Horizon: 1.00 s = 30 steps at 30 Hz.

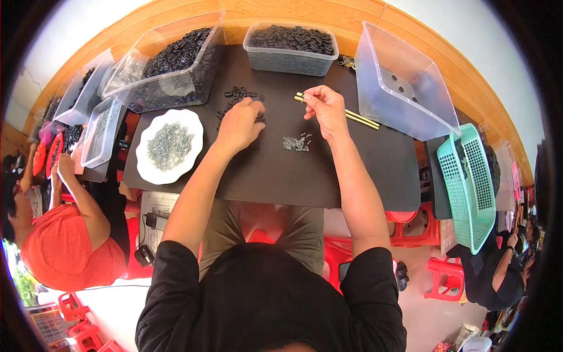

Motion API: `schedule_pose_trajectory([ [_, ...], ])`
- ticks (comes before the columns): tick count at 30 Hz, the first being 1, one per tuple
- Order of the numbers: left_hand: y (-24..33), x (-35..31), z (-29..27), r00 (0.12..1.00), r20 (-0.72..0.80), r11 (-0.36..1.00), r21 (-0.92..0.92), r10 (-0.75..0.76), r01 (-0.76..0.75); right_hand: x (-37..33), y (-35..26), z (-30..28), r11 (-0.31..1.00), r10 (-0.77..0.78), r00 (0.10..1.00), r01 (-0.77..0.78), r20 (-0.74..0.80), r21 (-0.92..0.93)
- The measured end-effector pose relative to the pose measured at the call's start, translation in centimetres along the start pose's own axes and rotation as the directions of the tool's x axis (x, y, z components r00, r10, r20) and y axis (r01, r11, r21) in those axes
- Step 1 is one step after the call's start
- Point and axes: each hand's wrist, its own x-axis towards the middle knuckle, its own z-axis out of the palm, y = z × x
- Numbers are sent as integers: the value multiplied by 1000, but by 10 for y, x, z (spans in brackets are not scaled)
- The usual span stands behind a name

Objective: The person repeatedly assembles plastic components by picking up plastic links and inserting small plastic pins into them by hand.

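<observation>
My left hand point(239, 124) rests palm down on a loose pile of small black ring parts point(236, 94) on the black mat point(275, 176), fingers curled over some of them. My right hand point(326, 108) hovers at the near end of two thin yellow rods point(363, 119), fingertips pinched on the rod tip or on a small part; which one is hidden. A small heap of little grey metal pins point(297, 142) lies on the mat just below and between both hands.
A white plate point(171, 145) of grey pins sits at the left. Clear bins of black parts point(290, 48), a tilted one point(167, 64) and a nearly bare one point(402, 88) line the back. A green basket point(469, 182) stands right. Other people sit at left and right.
</observation>
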Motion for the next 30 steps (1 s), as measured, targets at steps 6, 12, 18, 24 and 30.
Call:
schedule_pose_trajectory([
  [6, 2, 10, 4, 984, 180, 996, 89, 4, -20, 0, 1, 1, 1000, 5, 1000, -5, -1, 8],
  [12, -1, 18, 22, 996, -35, 976, 206, 78, -70, -1, -2, 2, 999, -10, 1000, 9, 8, 50],
  [18, 0, 23, 17, 910, 386, 272, -869, -152, 414, -7, -5, 8, 981, -77, 995, 66, 56, 184],
  [24, 2, 18, 23, 932, 351, 74, -931, -87, 357, -11, -11, 15, 980, -114, 989, 97, 89, 175],
  [30, 3, 15, 23, 939, 329, 45, -941, -102, 334, -12, -8, 16, 989, -81, 988, 63, 134, 133],
])
